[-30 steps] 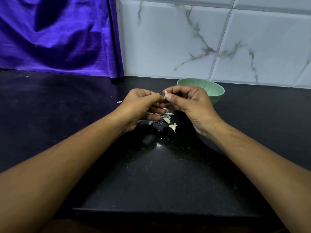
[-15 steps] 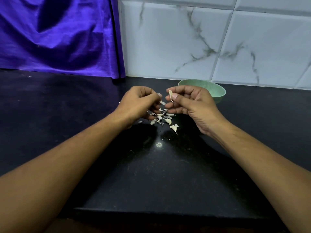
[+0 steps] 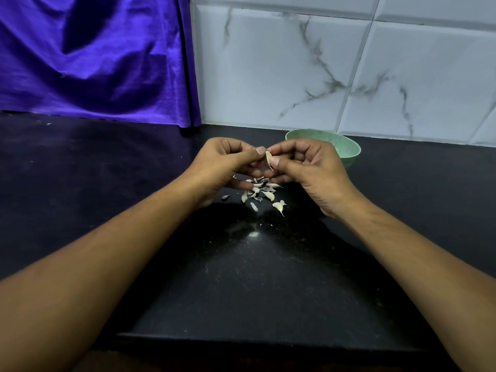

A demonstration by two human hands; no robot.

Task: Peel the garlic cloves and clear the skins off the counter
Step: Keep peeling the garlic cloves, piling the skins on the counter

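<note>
While my left fingers [image 3: 259, 151] and right fingers [image 3: 275, 161] pinch one clove [image 3: 268, 159] mid-peel, loose skins [image 3: 261, 190] lie on the desk [image 3: 241, 277], not yet cleared.

Dim, soft indoor light falls from above, leaving one small white glare spot on the black counter [image 3: 241, 277] at center. Faint shadows pool mid-frame. The tiled wall [image 3: 268, 76] at upper right is brightest. Tile lines bow with wide-angle distortion, and the lower corners look stretched and slightly soft.

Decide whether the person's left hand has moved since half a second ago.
Yes, slightly: the left hand shifted right, toward the round green bowl, so its fingers reach the pale garlic clove pinched by the right hand.
</note>
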